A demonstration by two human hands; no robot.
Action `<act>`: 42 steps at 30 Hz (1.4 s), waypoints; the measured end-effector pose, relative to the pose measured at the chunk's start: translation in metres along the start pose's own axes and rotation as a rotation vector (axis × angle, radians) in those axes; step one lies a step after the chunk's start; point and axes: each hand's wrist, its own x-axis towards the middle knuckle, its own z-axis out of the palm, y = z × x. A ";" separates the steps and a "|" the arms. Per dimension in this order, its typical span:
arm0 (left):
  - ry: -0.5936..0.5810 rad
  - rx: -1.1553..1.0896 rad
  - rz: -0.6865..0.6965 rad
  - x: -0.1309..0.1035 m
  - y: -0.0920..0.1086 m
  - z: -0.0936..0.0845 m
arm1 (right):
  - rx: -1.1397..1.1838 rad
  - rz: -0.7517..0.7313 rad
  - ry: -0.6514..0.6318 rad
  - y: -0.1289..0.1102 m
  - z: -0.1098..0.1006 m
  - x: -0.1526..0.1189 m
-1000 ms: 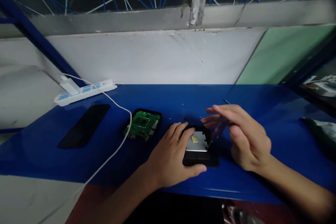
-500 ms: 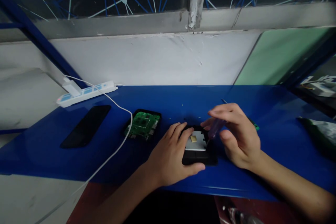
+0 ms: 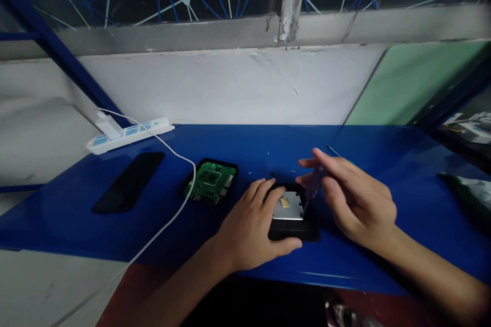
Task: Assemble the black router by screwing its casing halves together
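Observation:
My left hand [image 3: 249,230] lies over the left side of a black plastic case [image 3: 293,232], its fingers at the back edge and its thumb along the front, holding it against the table. Inside the case sits a silver metal plate [image 3: 287,214] with a small tan pad [image 3: 285,203] on it. In my right hand [image 3: 356,204] is a screwdriver [image 3: 315,181] with a translucent purple handle, pinched between thumb and fingers. Its shaft points down at the plate's right edge; any screw under the tip is too small to make out.
Left of the case, a green circuit board [image 3: 210,179] sits in a black shell. Farther left lie a black phone [image 3: 128,184] and a white power strip [image 3: 153,126] with a white cable [image 3: 174,209]. A thin metal shaft [image 3: 333,150] lies behind my right hand. A bag [image 3: 466,199] is at right.
My right hand has turned about the screwdriver handle, with its knuckles and wrist shifted right. The screwdriver tip stays by the plate's right edge. My left hand keeps its place on the case.

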 end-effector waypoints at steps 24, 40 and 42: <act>-0.002 0.008 -0.001 0.000 0.000 0.000 | -0.088 -0.067 -0.013 0.002 -0.003 0.002; -0.024 -0.001 -0.017 -0.001 0.000 -0.001 | 0.004 0.092 0.000 0.002 0.000 -0.003; -0.025 -0.001 -0.021 -0.001 0.000 -0.001 | 0.014 0.059 0.037 0.004 0.000 -0.002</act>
